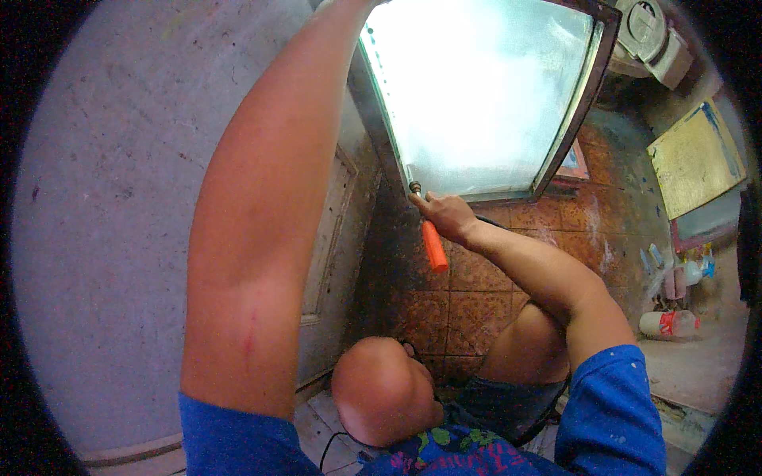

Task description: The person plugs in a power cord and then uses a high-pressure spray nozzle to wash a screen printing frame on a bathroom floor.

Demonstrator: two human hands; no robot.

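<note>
A bright, translucent panel (484,103) in a dark frame stands tilted at the top centre. My right hand (444,213) is closed around a tool with an orange handle (435,246) and a metal end (415,187), which is at the lower left corner of the panel. A dark hose or cable runs behind that hand. My left arm reaches up along the panel's left side to the top edge of the view, where the hand is cut off.
A grey wall (111,198) fills the left. Below is a tiled floor (484,309), where my bare knees show. At right are a white fixture (647,36), a yellowish board (694,155) leaning on other boards, and several plastic bottles (669,323).
</note>
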